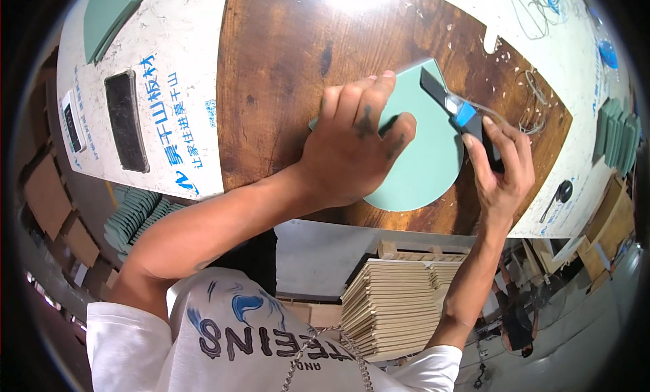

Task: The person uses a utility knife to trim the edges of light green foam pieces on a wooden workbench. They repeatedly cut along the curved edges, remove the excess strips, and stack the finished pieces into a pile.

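flat pale green panel, one rounded edge

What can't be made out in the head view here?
- Green panel: its left part is hidden under the left hand.
- Scraper tool: its handle is covered by the right hand, so the grip is unclear.
- Stacked green pieces: bent at the fisheye rim, too small to count.
- Dark slab: surface detail unreadable.
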### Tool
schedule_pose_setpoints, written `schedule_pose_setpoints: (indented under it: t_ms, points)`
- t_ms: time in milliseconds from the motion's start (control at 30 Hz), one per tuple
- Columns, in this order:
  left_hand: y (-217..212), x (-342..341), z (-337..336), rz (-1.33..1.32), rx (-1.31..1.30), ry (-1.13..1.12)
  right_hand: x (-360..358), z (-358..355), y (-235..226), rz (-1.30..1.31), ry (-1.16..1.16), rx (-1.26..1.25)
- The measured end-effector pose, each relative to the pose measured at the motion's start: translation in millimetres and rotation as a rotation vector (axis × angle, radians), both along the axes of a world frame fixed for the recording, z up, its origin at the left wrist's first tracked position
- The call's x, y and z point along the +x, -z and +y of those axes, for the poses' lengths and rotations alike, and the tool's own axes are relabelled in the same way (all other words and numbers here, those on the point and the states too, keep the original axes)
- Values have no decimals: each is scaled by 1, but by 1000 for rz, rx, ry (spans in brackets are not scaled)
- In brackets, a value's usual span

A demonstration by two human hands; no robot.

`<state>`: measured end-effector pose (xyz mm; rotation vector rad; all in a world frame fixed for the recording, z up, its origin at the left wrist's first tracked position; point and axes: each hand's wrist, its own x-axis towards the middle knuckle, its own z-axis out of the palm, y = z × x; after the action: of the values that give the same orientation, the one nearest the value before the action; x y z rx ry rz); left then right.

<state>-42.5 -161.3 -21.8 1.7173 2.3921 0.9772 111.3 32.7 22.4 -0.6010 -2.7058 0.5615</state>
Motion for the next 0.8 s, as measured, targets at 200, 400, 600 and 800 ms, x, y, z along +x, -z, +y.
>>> schedule_pose_setpoints:
  t_ms: [200,400,600,800]
  points:
    - [-4,-2,-2,-64,1,10,-66,33,10,33,-64,67]
    - [-14,-5,2,-99,-30,-2,-65,44,-41,29,366,-881]
    - [-18,-3,-2,-41,-103,21,14,-34,-50,59,270,-1602]
    - [-17,-2,-5,-100,-106,72,45,-134,-54,-69,829,-1060]
